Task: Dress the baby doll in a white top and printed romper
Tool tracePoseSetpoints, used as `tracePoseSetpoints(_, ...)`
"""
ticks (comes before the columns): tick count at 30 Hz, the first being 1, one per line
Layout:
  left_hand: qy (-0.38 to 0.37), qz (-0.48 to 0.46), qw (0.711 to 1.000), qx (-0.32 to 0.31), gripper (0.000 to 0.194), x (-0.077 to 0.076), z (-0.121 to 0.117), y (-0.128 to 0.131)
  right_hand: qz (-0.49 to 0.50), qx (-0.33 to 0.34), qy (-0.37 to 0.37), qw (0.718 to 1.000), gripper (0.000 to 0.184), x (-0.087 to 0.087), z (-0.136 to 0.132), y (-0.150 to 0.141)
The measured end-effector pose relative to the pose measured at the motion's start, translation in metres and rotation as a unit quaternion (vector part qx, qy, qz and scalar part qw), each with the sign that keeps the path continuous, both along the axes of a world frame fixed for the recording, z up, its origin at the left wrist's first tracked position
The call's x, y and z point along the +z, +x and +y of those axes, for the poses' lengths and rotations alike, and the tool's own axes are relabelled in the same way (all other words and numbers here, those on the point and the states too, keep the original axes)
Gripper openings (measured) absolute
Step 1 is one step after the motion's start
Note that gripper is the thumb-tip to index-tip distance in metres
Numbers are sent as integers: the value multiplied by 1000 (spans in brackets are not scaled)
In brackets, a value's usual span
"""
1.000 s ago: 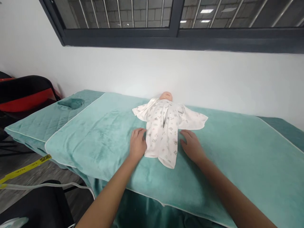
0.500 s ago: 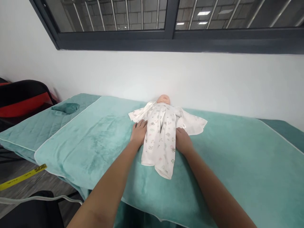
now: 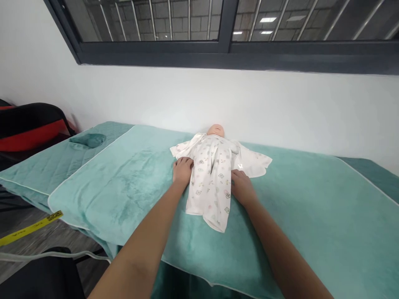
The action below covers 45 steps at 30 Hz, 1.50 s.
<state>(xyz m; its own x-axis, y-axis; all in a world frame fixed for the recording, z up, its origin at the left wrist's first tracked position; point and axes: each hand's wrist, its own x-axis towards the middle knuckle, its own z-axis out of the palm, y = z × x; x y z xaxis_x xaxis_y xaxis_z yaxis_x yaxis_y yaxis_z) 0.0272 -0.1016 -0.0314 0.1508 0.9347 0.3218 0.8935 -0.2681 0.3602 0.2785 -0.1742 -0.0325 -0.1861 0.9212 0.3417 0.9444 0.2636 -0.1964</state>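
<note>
A baby doll (image 3: 216, 130) in a white printed gown (image 3: 210, 182) lies on the teal-covered bed (image 3: 124, 182), head at twelve o'clock. Left hand (image 3: 182, 171) at nine, right hand (image 3: 243, 187) at three, fingers bent against the gown's edges; cannot tell whether either pinches cloth.

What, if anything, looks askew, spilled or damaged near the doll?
The white gown has an uneven hem: its right part in the picture reaches closer to the viewer than its left. No spill or damage is visible.
</note>
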Motion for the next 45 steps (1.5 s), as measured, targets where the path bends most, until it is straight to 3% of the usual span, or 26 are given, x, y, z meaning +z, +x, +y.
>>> tracePoseSetpoints(5,27,-14,999,29,26,4,-10,3,6,-22,10,1000,14,-1,5,-2)
tracePoseSetpoints(11,46,-7,998,40,24,2,-32,1,50,12,27,998,13,0,5,3)
tracePoseSetpoints(20,73,13,997,7,23,2,-56,-17,133,31,57,989,14,-4,0,8)
tracePoseSetpoints(31,20,-37,999,21,16,-2,-50,-21,140,52,-23,988,12,3,-14,5)
tracePoseSetpoints(34,15,-53,997,57,24,-3,-45,-23,160,-16,-8,987,12,4,-12,14)
tracePoseSetpoints(38,7,-64,986,155,31,-4,-35,-24,171,-203,49,963,33,4,-11,46)
tracePoseSetpoints(41,1,-60,975,215,40,-4,-27,-21,153,-317,31,935,43,3,-9,67)
tracePoseSetpoints(45,-14,-48,970,238,35,-2,-19,-18,200,-358,-35,911,47,4,-1,79)
